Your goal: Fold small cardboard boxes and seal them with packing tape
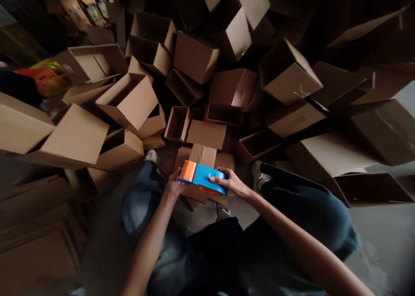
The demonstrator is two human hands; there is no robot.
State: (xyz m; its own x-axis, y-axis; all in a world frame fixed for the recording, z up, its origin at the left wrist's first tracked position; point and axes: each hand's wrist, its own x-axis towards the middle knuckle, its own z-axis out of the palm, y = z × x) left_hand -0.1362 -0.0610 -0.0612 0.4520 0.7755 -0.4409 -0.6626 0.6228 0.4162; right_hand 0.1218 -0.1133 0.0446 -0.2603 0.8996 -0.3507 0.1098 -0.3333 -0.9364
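A blue and orange block-shaped object (205,177) is held level in front of me, above a small cardboard box (205,154) between my feet. Its left end is a rounded orange band, its top is flat and blue, and more orange shows along its lower side. I cannot tell what kind of thing it is. My left hand (175,183) grips the orange end from the side. At the other end, my right hand (231,182) is closed around the blue part, thumb on top and fingers behind. The fingers of both hands are partly hidden.
Many open cardboard boxes (129,101) lie heaped in front and to both sides. Flattened cardboard (35,252) is stacked at lower left. Colourful printed packages (84,4) show at upper left. Beside the left-hand boxes is an orange and yellow bag (45,79), near a dark sleeve.
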